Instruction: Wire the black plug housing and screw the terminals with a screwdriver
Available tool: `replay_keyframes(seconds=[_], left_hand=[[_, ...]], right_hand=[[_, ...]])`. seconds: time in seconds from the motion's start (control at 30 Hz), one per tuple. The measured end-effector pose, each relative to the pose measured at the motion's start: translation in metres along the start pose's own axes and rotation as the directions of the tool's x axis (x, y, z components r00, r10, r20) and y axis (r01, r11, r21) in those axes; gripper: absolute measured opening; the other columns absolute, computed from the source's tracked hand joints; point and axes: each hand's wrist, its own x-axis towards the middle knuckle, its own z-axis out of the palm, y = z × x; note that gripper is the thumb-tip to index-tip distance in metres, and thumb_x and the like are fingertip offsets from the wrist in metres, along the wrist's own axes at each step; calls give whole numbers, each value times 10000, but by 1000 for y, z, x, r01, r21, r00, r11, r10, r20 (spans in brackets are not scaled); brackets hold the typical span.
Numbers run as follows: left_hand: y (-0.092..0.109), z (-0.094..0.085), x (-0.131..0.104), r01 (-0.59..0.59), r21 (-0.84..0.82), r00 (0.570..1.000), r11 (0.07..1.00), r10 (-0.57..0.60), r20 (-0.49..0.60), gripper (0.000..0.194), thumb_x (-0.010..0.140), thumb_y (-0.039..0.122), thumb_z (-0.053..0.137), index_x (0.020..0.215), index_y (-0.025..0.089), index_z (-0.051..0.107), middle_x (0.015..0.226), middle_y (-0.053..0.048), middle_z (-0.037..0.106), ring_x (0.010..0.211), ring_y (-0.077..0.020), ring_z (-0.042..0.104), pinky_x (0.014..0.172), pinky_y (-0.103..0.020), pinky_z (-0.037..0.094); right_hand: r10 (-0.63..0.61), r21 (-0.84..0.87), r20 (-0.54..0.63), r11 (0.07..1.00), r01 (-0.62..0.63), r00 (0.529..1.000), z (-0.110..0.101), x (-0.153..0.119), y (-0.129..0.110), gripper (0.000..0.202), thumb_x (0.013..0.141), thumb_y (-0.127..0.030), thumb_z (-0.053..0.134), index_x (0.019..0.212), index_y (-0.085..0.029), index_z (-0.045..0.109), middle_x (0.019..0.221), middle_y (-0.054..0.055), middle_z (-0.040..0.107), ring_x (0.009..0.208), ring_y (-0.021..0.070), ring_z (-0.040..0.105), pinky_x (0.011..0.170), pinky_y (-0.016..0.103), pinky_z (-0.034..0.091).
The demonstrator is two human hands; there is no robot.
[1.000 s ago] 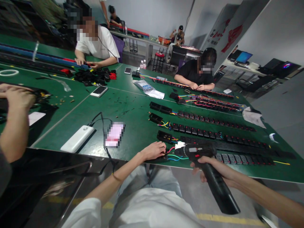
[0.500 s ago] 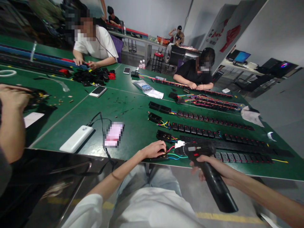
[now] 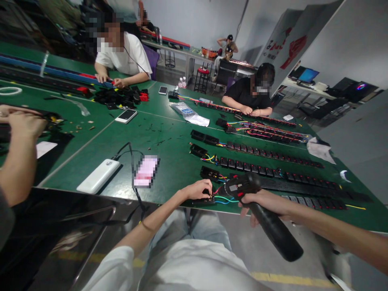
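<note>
One electric screwdriver [image 3: 242,186], one white power bank [image 3: 98,176], two phones [image 3: 126,116] on the counter [image 3: 169,137], and two water bottles [image 3: 182,83] at upper centre.

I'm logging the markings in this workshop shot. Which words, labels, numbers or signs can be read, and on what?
None can be read.
White wall board: large red characters, too skewed and blurred.
Clear bag on the green table: blue label, too small.
Electric screwdriver in the right hand: red mark, illegible.
</note>
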Motion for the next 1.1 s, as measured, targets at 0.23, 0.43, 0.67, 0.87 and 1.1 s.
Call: replay_keyframes(seconds=[0.23,0.43,0.67,0.87,1.1], left_hand=[[-12,1,0,27,-30,1000,999,-27,2,123,707,215,721,814,169,685,909,-29,571,837,-119,554,761,-212,423],[-18,-1,3,0,-110,1000,994,3,26,127,689,240,741,780,161,701,826,-32,613,842,-129,549,736,-208,409],[-24,0,3,14,-163,999,987,-6,50,114,701,253,729,773,164,719,819,-39,620,839,-132,552,731,-209,411],[-24,2,1,40,-176,998,984,-33,44,114,702,238,725,796,175,728,818,-35,616,846,-133,554,742,-215,419],[-24,1,0,51,-176,998,983,-44,40,110,694,228,728,790,173,730,808,-32,624,842,-131,558,733,-208,419]], right_hand=[[-14,-184,34,983,20,999,10,1,-30,238,727,-271,565,917,-136,515,799,106,710,479,167,651,429,235,514],[-59,-321,62,944,76,996,19,2,-46,260,682,-190,550,934,-164,492,719,40,686,454,144,633,400,205,498],[-65,-354,70,931,86,995,20,4,-46,249,665,-184,545,910,-170,501,695,15,671,438,123,612,390,201,498],[-68,-380,44,921,79,997,20,2,-42,218,665,-204,552,877,-162,518,733,38,690,423,110,605,404,190,502],[-68,-405,55,911,85,996,21,2,-44,177,666,-197,550,836,-155,525,735,47,691,422,124,610,394,208,500]])
